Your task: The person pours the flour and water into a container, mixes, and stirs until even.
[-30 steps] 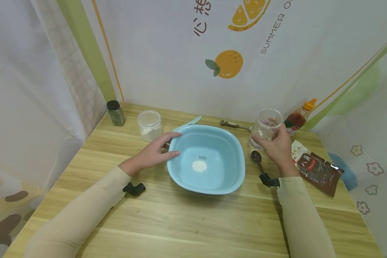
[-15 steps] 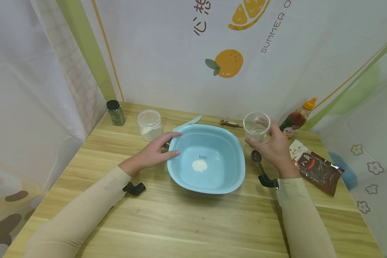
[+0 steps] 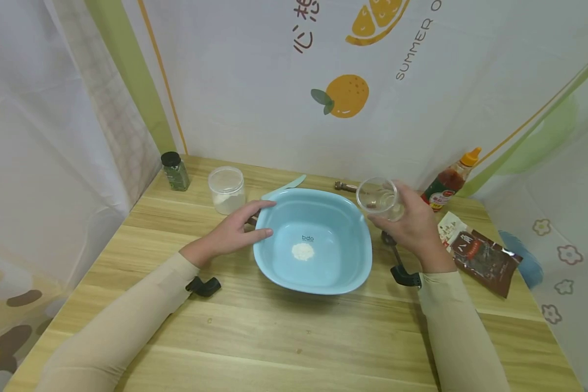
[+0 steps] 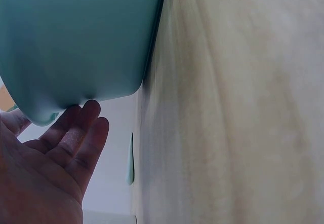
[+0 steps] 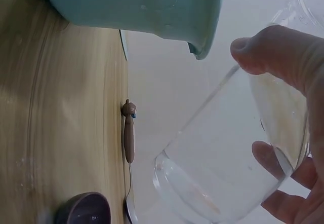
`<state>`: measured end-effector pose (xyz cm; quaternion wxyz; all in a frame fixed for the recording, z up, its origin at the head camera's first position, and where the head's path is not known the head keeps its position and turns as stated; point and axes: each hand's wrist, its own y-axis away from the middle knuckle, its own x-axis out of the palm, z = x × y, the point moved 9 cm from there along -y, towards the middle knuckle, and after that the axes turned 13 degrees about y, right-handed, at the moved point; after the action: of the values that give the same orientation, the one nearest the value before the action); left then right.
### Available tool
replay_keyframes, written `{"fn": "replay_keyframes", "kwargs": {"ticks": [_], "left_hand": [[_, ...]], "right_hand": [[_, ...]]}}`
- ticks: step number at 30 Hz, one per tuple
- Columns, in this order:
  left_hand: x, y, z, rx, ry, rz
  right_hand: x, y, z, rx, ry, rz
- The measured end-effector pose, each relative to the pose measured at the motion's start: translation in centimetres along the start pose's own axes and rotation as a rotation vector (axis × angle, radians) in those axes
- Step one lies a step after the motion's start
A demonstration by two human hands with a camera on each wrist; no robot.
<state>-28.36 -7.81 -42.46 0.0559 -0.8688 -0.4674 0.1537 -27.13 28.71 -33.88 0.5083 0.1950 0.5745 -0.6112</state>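
Note:
A light blue basin (image 3: 313,277) sits mid-table with a small patch of white powder (image 3: 302,251) on its floor. My left hand (image 3: 235,228) holds its left rim; the thumb lies over the edge, and in the left wrist view several fingers (image 4: 88,127) touch the outer wall. Beyond the basin's right rim, my right hand (image 3: 414,226) grips a clear cup (image 3: 378,197), tilted with its mouth toward the basin. Clear liquid (image 5: 283,117) shows inside the cup in the right wrist view.
A clear jar of white powder (image 3: 227,190) and a green-filled spice bottle (image 3: 176,173) stand at back left. Behind the basin lie a pale green knife (image 3: 286,186) and a brown-handled utensil (image 3: 345,187). Rightward are a dark spoon (image 3: 388,238), sauce bottle (image 3: 446,185) and brown packet (image 3: 485,256).
My right hand has brought the cup leftward to the basin's right rim and tipped it further toward the basin. My left hand and the basin have stayed put.

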Motion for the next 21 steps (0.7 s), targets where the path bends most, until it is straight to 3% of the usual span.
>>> {"fn": "replay_keyframes", "kwargs": {"ticks": [8,21], "left_hand": [[0.1,0.0,-0.1,-0.012,0.003,0.000],[0.1,0.0,0.1,-0.006,0.011,0.004]], "right_hand": [[-0.1,0.0,0.8,-0.089,0.092,-0.037],[-0.4,0.1,1.4,-0.173,0.137,-0.079]]}}
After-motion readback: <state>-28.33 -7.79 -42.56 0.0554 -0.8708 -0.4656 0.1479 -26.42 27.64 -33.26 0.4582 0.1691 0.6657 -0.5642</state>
